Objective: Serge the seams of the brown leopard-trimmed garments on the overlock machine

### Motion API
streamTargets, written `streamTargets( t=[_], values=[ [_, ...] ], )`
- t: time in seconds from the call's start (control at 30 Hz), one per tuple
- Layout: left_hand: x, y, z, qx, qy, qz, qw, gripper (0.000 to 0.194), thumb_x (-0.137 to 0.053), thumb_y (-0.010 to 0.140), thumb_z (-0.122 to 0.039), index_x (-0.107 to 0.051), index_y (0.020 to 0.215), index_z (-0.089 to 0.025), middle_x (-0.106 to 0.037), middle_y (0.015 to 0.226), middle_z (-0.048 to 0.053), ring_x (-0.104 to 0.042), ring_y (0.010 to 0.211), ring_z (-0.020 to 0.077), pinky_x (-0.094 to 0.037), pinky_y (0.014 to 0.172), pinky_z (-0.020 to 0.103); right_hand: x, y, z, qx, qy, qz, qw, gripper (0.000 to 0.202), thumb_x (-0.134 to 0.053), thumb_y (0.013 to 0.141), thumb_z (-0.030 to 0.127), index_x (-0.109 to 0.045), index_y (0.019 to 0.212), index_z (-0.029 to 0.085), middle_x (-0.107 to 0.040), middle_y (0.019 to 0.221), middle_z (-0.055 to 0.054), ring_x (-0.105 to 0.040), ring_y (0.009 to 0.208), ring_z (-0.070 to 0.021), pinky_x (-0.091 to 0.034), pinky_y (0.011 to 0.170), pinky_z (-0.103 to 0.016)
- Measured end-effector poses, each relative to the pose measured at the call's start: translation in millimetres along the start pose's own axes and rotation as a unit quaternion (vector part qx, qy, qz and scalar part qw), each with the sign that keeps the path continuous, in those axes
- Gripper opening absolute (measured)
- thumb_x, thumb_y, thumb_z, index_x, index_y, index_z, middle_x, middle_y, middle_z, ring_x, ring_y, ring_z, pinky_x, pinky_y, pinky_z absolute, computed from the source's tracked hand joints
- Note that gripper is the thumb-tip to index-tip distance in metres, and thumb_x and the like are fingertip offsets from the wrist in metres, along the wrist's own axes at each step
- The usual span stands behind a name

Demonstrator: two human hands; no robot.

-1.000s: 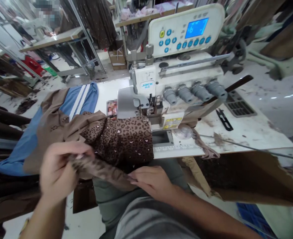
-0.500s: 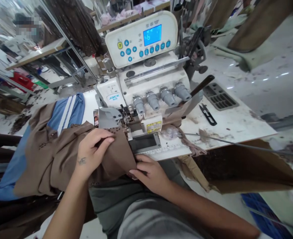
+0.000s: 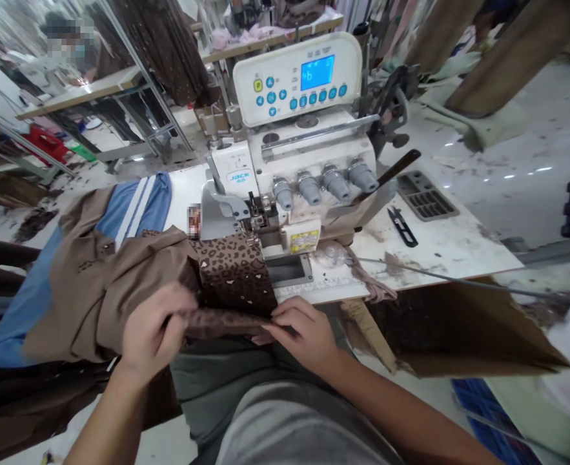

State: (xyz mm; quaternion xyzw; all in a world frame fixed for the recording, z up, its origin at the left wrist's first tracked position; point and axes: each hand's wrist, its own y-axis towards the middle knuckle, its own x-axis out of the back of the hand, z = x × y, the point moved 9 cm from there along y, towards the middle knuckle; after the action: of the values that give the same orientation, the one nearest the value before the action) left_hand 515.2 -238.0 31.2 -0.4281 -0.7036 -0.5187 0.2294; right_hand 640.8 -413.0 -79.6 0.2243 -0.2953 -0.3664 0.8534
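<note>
A brown garment piece with a leopard-print side (image 3: 231,268) lies at the front of a white overlock sewing machine (image 3: 314,155), its far edge close to the presser foot. My left hand (image 3: 156,329), slightly blurred, pinches the folded-back near edge of the cloth at its left end. My right hand (image 3: 306,332) pinches the same edge at its right end, just off the table's front. Between the two hands the cloth is stretched in a narrow fold. The plain brown part (image 3: 120,290) spreads left in loose wrinkles over blue cloth with white stripes (image 3: 139,200).
Black thread snips (image 3: 403,227) and a grey compartment tray (image 3: 427,194) rest on the white table at the right. Below the table edge stands an open cardboard box (image 3: 459,329). A thin cable (image 3: 459,278) crosses the right side. Another person sits at a far table.
My left hand has moved down and left, drawing the near layer of cloth back. The leopard-print side now shows where plain brown was. My right hand keeps its pinch at the right edge.
</note>
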Motion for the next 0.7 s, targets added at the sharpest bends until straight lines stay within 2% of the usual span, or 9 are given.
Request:
streamTargets(
  t=[0.1,0.2,0.27,0.33,0.4,0.47,0.57,0.63,0.7],
  values=[
    [-4.5,-45.5,-21.3,-0.027,0.064,0.114,0.991,0.005,-0.061,0.098,-0.019,-0.066,0.099,-0.022,-0.064,0.07,-0.001,-0.061,0.06,0.0139,-0.044,0.056,0.026,-5.6,-5.0,17.8,0.098,-0.042,0.04,0.993,0.027,-0.058,0.109,0.03,-0.065,0.084,0.02,-0.074,0.08,-0.002,-0.069,0.071,-0.0134,-0.051,0.064,-0.024],
    [-6.6,-71.9,-40.4,-0.044,0.113,0.101,0.988,0.016,-0.051,0.101,-0.017,-0.067,0.104,-0.019,-0.071,0.084,0.007,-0.068,0.078,0.0192,-0.052,0.07,0.03,-15.4,-7.1,34.7,0.175,-0.047,0.072,0.981,0.031,-0.054,0.11,0.026,-0.064,0.082,0.02,-0.074,0.08,-0.003,-0.067,0.068,-0.0127,-0.051,0.064,-0.024],
    [-8.8,-80.1,-45.1,-0.01,0.012,0.05,0.999,0.012,-0.052,0.103,-0.024,-0.059,0.094,-0.019,-0.074,0.099,0.013,-0.07,0.097,0.0244,-0.056,0.088,0.038,-24.7,-8.1,44.2,0.203,-0.036,0.099,0.973,0.03,-0.055,0.109,0.023,-0.064,0.08,0.02,-0.073,0.078,-0.002,-0.067,0.067,-0.0124,-0.052,0.063,-0.024],
    [-16.6,-86.7,-41.4,0.05,-0.147,0.008,0.988,0.019,-0.052,0.104,-0.033,-0.049,0.089,-0.021,-0.073,0.104,0.014,-0.068,0.105,0.0251,-0.055,0.095,0.042,-34.1,-9.5,51.7,0.216,-0.026,0.124,0.968,0.028,-0.055,0.107,0.019,-0.065,0.081,0.02,-0.074,0.079,-0.002,-0.068,0.067,-0.0126,-0.054,0.064,-0.024],
    [-28.1,-92.5,-38.6,0.092,-0.264,-0.01,0.96,0.022,-0.056,0.104,-0.035,-0.044,0.089,-0.023,-0.071,0.096,0.009,-0.066,0.093,0.0198,-0.055,0.085,0.036,-40.4,-11.4,59.3,0.229,-0.011,0.137,0.964,0.026,-0.055,0.105,0.015,-0.066,0.083,0.02,-0.075,0.079,-0.003,-0.069,0.069,-0.0131,-0.056,0.065,-0.024],
    [-39.5,-96.4,-42.2,0.102,-0.304,0.009,0.947,0.023,-0.061,0.101,-0.036,-0.045,0.091,-0.023,-0.069,0.092,0.007,-0.062,0.084,0.017,-0.052,0.076,0.031,-42.1,-12.9,67.5,0.247,0.007,0.133,0.96,0.024,-0.055,0.103,0.011,-0.066,0.084,0.019,-0.075,0.08,-0.003,-0.071,0.07,-0.014,-0.059,0.066,-0.024],
    [-49.6,-100.4,-50.6,0.083,-0.251,0.06,0.963,0.012,-0.06,0.1,-0.03,-0.052,0.097,-0.022,-0.067,0.09,0.008,-0.059,0.079,0.0171,-0.048,0.07,0.03,-40.1,-13.0,75.7,0.263,0.026,0.118,0.957,0.02,-0.056,0.1,0.008,-0.066,0.085,0.018,-0.076,0.08,-0.005,-0.073,0.072,-0.0159,-0.063,0.068,-0.026],
    [-45.1,-101.7,-53.4,0.054,-0.17,0.043,0.983,0.005,-0.052,0.101,-0.02,-0.057,0.102,-0.02,-0.062,0.08,0.006,-0.054,0.072,0.017,-0.045,0.064,0.03,-39.2,-13.2,77.9,0.266,0.032,0.117,0.956,0.018,-0.056,0.1,0.008,-0.066,0.088,0.017,-0.078,0.082,-0.007,-0.075,0.075,-0.0175,-0.065,0.071,-0.028],
    [-34.9,-102.2,-55.8,0.024,-0.093,-0.004,0.995,0.014,-0.05,0.101,-0.013,-0.062,0.103,-0.018,-0.057,0.072,0.004,-0.051,0.066,0.0164,-0.042,0.059,0.03,-39.2,-15.4,79.5,0.275,0.039,0.126,0.952,0.016,-0.057,0.1,0.009,-0.068,0.091,0.015,-0.079,0.087,-0.009,-0.076,0.08,-0.0195,-0.066,0.073,-0.03]
  ],
)
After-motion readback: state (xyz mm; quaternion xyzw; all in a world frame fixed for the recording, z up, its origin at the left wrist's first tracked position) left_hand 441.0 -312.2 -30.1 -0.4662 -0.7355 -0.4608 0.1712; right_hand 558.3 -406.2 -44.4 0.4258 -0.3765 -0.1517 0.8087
